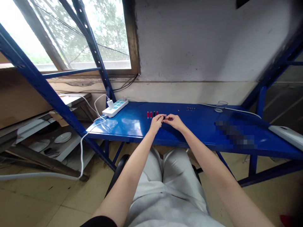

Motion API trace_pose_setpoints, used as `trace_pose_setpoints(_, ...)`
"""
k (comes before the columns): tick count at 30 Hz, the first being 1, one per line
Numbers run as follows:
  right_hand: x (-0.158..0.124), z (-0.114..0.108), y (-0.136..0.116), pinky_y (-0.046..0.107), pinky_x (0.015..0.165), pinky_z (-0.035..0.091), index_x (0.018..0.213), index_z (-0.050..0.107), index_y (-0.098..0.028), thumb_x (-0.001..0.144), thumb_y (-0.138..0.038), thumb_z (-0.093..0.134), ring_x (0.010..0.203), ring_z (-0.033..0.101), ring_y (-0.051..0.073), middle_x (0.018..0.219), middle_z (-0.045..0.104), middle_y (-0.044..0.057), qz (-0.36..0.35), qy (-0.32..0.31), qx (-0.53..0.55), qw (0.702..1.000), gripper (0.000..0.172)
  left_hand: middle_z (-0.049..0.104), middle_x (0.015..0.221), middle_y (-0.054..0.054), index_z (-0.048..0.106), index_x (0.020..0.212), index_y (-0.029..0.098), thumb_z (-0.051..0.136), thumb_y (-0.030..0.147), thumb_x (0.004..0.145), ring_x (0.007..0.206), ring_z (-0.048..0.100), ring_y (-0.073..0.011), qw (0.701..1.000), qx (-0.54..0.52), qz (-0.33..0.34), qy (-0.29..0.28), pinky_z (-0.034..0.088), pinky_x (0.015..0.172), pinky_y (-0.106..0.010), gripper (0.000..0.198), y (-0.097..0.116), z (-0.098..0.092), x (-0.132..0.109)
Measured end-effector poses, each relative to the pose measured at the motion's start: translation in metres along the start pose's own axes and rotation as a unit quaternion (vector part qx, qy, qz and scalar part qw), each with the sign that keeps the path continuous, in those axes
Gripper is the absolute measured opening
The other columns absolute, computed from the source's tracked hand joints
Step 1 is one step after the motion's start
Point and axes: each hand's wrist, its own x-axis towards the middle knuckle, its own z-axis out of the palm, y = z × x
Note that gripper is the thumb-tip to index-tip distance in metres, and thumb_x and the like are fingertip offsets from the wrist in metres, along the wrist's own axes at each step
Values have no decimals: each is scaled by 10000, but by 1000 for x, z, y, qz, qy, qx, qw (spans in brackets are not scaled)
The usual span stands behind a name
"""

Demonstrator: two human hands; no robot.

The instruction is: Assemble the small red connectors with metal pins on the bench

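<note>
Light grey clothing [163, 201] covers your lap while your left hand [156, 122] and right hand [175, 121] pinch a small dark piece [164, 118] between fingertips over the glossy blue tabletop [199, 126], just right of slim red and black sticks [151, 114] in a row.

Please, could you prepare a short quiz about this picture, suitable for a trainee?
1. True or false: the power strip lies at the right end of the blue table.
2. The left hand and right hand are: (a) at opposite table ends, (b) close together, (c) on the power strip.
3. Which two colours show in the row of small pieces beside the left hand?

Key: 1. False, left end. 2. b. 3. Red and black.
</note>
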Motion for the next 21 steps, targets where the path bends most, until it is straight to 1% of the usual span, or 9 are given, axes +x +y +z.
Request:
trace_pose_setpoints(3,13,-15,19,264,556,393,658,616,-168,618,-490,649,544,486,118,574,559,-9,35,20,-39,998,326,506,601,26,636,994,165,481,274,796,380,399,-36,999,29,-3,24,317,376,-179,274,2,0,-1)
trace_pose_setpoints(5,22,-27,35,270,556,393,643,613,-166,598,-477,661,541,503,127,574,578,0,62,46,-74,994,318,516,614,20,636,989,168,484,274,795,395,410,-39,998,43,-9,33,325,380,-176,268,3,0,-2)
trace_pose_setpoints(7,31,-38,49,274,543,391,615,607,-165,573,-443,683,531,515,136,566,585,9,97,72,-111,987,291,525,614,14,640,970,167,488,277,793,407,419,-44,998,52,-15,28,329,383,-175,257,3,0,-3)
trace_pose_setpoints(9,37,-43,59,276,536,391,596,603,-166,566,-390,696,516,512,138,544,576,5,117,93,-133,980,244,527,600,12,645,936,163,489,279,792,411,424,-48,998,56,-20,19,332,388,-176,242,4,0,-3)
trace_pose_setpoints(14,48,-40,69,288,572,399,579,600,-168,576,-247,702,525,503,138,539,559,-2,138,120,-169,969,129,527,579,11,648,870,157,484,294,794,415,436,-56,997,69,-19,2,343,402,-181,226,4,-1,-3)
trace_pose_setpoints(21,60,-37,79,302,600,403,596,619,-160,586,-224,719,542,513,146,558,563,11,170,146,-161,961,119,541,581,8,644,841,162,468,304,797,429,449,-63,996,91,-14,-12,357,422,-184,230,3,0,-3)
